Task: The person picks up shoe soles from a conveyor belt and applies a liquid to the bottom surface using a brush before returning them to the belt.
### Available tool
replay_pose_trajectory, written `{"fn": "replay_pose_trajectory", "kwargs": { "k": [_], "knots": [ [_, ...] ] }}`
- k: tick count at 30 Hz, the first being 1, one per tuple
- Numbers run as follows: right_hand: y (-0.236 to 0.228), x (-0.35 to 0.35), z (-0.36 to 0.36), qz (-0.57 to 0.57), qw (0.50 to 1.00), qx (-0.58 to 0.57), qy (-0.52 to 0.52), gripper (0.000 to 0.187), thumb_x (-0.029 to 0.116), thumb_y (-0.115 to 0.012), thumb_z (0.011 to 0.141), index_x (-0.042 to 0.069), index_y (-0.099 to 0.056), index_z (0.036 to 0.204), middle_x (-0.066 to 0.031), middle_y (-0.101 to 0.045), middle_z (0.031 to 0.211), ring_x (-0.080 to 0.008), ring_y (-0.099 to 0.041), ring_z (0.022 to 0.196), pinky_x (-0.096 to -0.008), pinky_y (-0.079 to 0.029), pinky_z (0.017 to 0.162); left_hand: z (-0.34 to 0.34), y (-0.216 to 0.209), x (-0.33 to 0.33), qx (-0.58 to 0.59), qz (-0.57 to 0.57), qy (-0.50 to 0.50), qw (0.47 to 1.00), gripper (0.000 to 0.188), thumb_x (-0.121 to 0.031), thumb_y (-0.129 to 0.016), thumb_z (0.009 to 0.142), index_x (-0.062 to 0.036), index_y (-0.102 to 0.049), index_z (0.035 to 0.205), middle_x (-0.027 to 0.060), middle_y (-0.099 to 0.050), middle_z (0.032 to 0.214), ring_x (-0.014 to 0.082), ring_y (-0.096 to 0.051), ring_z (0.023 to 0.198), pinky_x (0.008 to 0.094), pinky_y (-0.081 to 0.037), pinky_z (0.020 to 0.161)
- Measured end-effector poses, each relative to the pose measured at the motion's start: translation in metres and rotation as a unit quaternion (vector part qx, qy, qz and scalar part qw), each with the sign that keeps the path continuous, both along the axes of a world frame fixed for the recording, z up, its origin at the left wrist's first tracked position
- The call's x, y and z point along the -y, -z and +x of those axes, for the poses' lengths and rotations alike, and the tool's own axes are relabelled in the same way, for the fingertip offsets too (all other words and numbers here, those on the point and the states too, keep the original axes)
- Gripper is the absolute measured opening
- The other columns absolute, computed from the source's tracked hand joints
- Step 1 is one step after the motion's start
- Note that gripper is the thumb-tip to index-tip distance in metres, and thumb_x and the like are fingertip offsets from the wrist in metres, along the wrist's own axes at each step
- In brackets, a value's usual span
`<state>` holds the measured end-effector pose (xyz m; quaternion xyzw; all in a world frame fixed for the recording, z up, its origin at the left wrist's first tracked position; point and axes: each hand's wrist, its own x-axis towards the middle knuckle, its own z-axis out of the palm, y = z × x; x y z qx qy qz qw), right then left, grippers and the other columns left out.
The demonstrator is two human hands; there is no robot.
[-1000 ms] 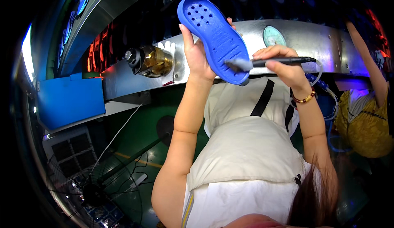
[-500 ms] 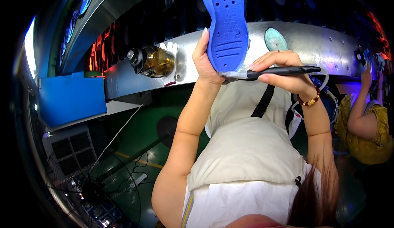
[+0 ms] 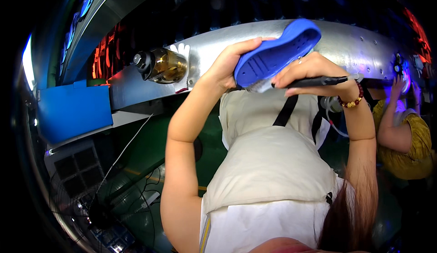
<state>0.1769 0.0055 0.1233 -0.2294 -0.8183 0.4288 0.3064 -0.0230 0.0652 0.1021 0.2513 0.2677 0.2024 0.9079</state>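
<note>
My left hand is closed round the heel end of a blue shoe sole, fingers behind it and partly hidden. The sole is tilted, its toe end with small holes pointing up to the right. In my right hand is a brush with a black handle, held level between thumb and fingers. Its pale bristles lie against the near edge of the sole's heel. A whitish tube leads off the handle's right end, near my beaded bracelet.
A metal ledge curves behind my hands, with dark conveyor shapes beyond. A dark-lidded bottle of amber liquid and a white glove are on its left. Left stands a blue box; a fan is below. A person in yellow works at right.
The sole has turned from upright to tilted, its toe end swinging right and down. My left hand has turned with it; the brush stays at the heel edge. The green oval piece is now hidden.
</note>
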Motion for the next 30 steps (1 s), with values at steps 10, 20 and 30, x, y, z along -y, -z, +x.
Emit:
{"fn": "replay_pose_trajectory", "kwargs": {
  "k": [10, 20, 30],
  "knots": [
    [-0.010, -0.009, 0.018, -0.048, 0.989, 0.125, -0.064, 0.019, 0.009, -0.066, 0.070, 0.000, -0.062, 0.086, -0.0120, -0.063, 0.085, -0.0212, -0.060, 0.078, -0.0294, -0.047, 0.071, -0.010, 0.002, 0.004, -0.165, 0.115, 0.091, 0.975, 0.044, -0.031, -0.045, 0.087, 0.0025, -0.048, 0.115, 0.0154, -0.056, 0.102, 0.0179, -0.059, 0.085, 0.0259, -0.050, 0.070],
    [-0.003, -0.015, 0.032, -0.189, 0.973, 0.068, 0.115, 0.023, 0.013, -0.069, 0.067, 0.000, -0.065, 0.085, -0.0090, -0.063, 0.074, -0.0125, -0.059, 0.063, -0.0219, -0.047, 0.057, -0.019, 0.014, 0.004, -0.123, 0.053, 0.030, 0.991, 0.047, -0.034, -0.040, 0.088, 0.0005, -0.043, 0.119, 0.0171, -0.054, 0.106, 0.0243, -0.058, 0.089, 0.0359, -0.051, 0.072],
    [0.065, -0.029, 0.025, -0.057, 0.871, -0.130, 0.471, 0.011, 0.010, -0.061, 0.076, 0.000, -0.064, 0.080, -0.0057, -0.063, 0.075, -0.0112, -0.058, 0.068, -0.0211, -0.045, 0.061, 0.001, 0.041, 0.015, 0.025, -0.133, -0.109, 0.985, 0.047, -0.038, -0.036, 0.087, -0.0005, -0.041, 0.116, 0.0205, -0.049, 0.111, 0.0343, -0.053, 0.096, 0.0549, -0.046, 0.076]
  ]
}}
